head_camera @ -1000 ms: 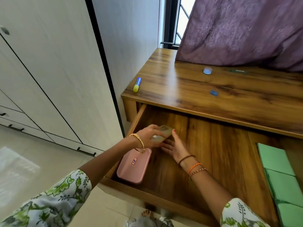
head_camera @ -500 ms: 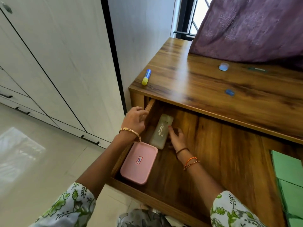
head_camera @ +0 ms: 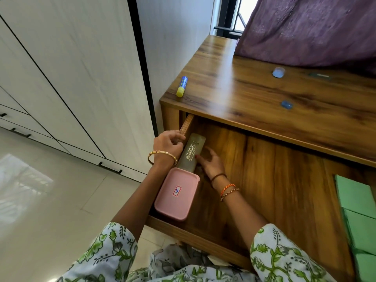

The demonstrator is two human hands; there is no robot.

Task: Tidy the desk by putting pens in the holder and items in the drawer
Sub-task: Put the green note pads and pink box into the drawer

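A glue stick (head_camera: 182, 86) lay near the counter's (head_camera: 254, 102) left edge, in the upper middle of the frame, with a small blue cap (head_camera: 278, 72) and a blue eraser (head_camera: 286, 104) well apart to its right. A purple curtain (head_camera: 309, 29) hung over the counter's far side at upper right. White cupboards (head_camera: 61, 68) filled the left, above a pale tiled floor (head_camera: 50, 200). In the open drawer (head_camera: 274, 180), a pink box (head_camera: 176, 193) sat at the left front corner, a translucent case (head_camera: 190, 152) just beyond it along the left wall, and green pads (head_camera: 360, 218) at the far right. My left hand (head_camera: 167, 144) curled its grip on the drawer's side wall. My right hand (head_camera: 210, 162) lay loosely spread, holding nothing, fingertips (head_camera: 198, 157) touching the case.
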